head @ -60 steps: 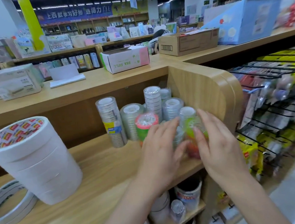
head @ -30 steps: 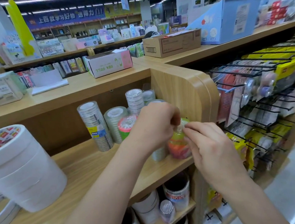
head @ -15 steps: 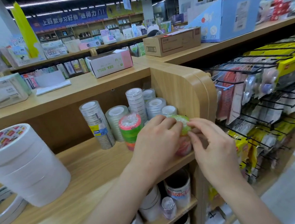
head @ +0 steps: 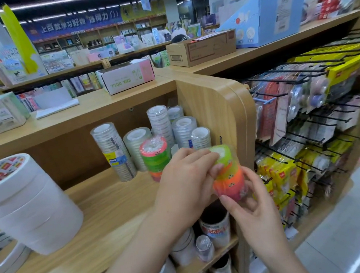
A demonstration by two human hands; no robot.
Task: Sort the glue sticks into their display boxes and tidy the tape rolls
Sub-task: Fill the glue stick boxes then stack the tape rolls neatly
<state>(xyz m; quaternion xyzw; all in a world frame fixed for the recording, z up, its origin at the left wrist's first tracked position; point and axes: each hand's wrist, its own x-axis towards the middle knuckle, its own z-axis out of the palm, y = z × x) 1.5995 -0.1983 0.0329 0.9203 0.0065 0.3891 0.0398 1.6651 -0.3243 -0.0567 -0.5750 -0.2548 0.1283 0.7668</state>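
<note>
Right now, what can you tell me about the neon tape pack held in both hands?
The neon tape pack is a short stack of rolls in clear crinkly wrap, green at the top, orange and pink below, with a white core showing at the upper end. It is tilted, lifted off the wooden shelf beside the shelf's end panel. The left hand pinches its upper part; the right hand supports its lower end.

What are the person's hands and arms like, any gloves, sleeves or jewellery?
Both are bare. The left hand and right hand wear no gloves, and no rings show. Both forearms are uncovered down to the frame edge, with no sleeve, watch or bracelet in view.
</note>
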